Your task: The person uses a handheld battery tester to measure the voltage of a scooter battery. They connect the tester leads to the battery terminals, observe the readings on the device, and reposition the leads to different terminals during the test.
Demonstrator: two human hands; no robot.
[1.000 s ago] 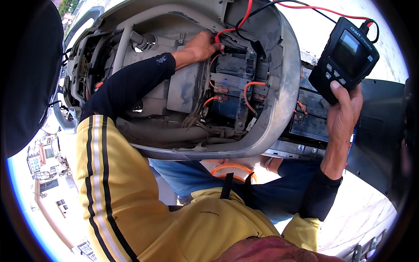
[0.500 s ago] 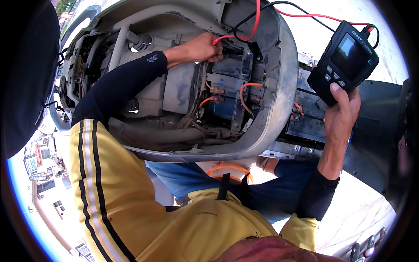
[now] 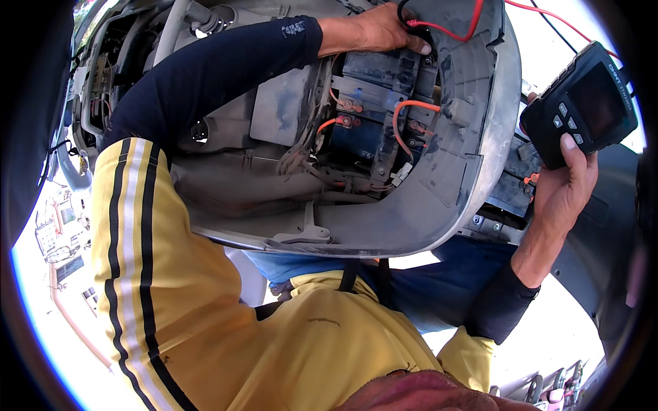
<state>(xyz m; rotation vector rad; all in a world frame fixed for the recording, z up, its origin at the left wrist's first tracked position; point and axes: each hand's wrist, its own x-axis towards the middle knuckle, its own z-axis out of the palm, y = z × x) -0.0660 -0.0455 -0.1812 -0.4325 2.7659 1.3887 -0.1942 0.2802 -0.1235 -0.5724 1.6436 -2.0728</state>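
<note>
Left grip: my left hand [image 3: 373,31] is closed down at the far top of the battery bay, fingers pinched on the red probe lead [image 3: 445,29] where it meets the top battery [image 3: 380,68]. The tip itself is hidden under the fingers, so I can't tell whether it sits on a terminal.

Judgement on handling: the lead is thin, limp and light, so it will whip and drag if held by the wire. Better to hold the stiff probe body close to the tip. A black lead [image 3: 403,8] loops just beside it and could snag.

Batteries are stacked in the grey scooter shell [image 3: 473,164], linked by short orange jumper wires [image 3: 404,113]. I judge them heavy, rigid and dusty, not something to shift by the wires. Exposed terminals sit close together, so a slipped tip could bridge them.

Right grip: my right hand [image 3: 565,192] is wrapped round the lower end of the black handheld meter [image 3: 586,103] at the right, outside the shell, thumb lying on its front just below the buttons. The meter looks light, hard-cased and easy one-handed. The screen is dark from this angle and I can't make out a reading.
</note>
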